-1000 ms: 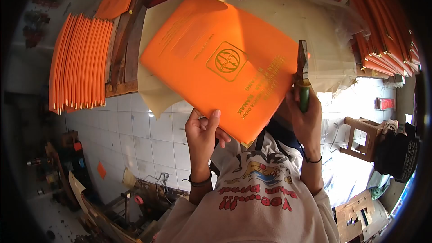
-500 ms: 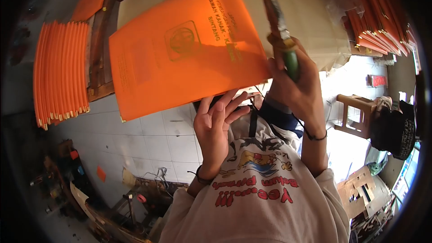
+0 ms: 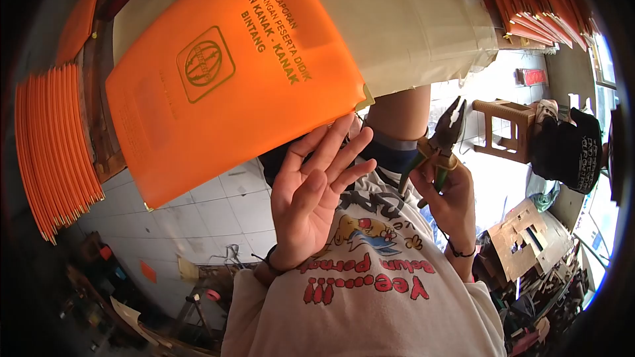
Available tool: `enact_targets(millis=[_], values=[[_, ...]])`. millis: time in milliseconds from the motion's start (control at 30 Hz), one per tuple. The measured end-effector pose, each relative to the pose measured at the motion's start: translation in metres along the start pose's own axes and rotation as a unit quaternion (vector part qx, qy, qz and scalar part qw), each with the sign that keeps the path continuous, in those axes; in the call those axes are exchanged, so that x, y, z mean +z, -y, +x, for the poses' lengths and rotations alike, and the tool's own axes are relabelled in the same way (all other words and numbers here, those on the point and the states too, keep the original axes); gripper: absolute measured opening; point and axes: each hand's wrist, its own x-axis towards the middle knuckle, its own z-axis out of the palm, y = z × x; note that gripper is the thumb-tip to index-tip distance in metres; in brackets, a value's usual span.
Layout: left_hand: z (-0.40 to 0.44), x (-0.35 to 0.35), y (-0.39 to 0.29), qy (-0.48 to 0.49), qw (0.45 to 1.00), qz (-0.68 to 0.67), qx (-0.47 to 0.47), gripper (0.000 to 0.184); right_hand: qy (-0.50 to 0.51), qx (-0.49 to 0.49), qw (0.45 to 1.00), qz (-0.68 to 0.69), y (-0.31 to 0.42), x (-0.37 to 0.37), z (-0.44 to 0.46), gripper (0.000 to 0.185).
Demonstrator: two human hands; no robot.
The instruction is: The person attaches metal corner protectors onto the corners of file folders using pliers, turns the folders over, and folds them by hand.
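An orange folder (image 3: 264, 73) with a printed title and emblem lies on the cloth-covered table, its near edge overhanging towards me. Gold-coloured metal pieces show at its near corners, one corner piece (image 3: 365, 96) on the right and one at the lower left. My left hand (image 3: 311, 188) is palm up with fingers spread, fingertips at or just under the folder's near edge. In my right hand (image 3: 453, 192) is a pair of pliers (image 3: 446, 132) with green handles, jaws slightly parted and pointing up, apart from the folder.
A stack of orange folders (image 3: 53, 152) stands at the left, and more orange folders (image 3: 536, 6) lie at the far right. Beyond the table's right side are a brown plastic stool (image 3: 503, 129) and cut cardboard (image 3: 529, 241) on the floor.
My right hand has drawn the pliers back from over the table to beside my body. The folder appears further left in view, and its right corner piece now shows.
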Motion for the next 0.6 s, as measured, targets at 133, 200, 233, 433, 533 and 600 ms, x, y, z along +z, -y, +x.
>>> enact_targets(millis=[133,200,233,433,533,600], values=[[0.003,-0.003,0.0,0.03,0.999,-0.007,0.037,0.06,-0.009,0.019,1.0,-0.015,-0.001,-0.004,-0.002,0.024],[0.008,-0.007,0.005,0.036,0.998,-0.012,0.054,0.061,-0.025,-0.001,1.0,0.015,-0.001,-0.003,-0.002,0.024],[0.01,-0.006,0.004,0.032,0.998,-0.025,0.05,0.061,-0.027,0.014,0.999,0.026,0.0,-0.005,-0.002,0.025],[0.015,-0.005,0.002,0.041,0.998,-0.005,0.056,0.056,-0.038,0.028,0.999,0.022,-0.005,-0.014,0.003,0.026],[0.025,-0.006,-0.001,0.037,0.998,-0.021,0.052,0.054,-0.051,0.033,0.997,0.036,0.002,-0.009,0.005,0.026],[0.032,-0.006,-0.003,0.038,0.997,-0.057,0.033,0.054,-0.034,0.033,0.999,-0.019,0.002,-0.012,0.005,0.027]])
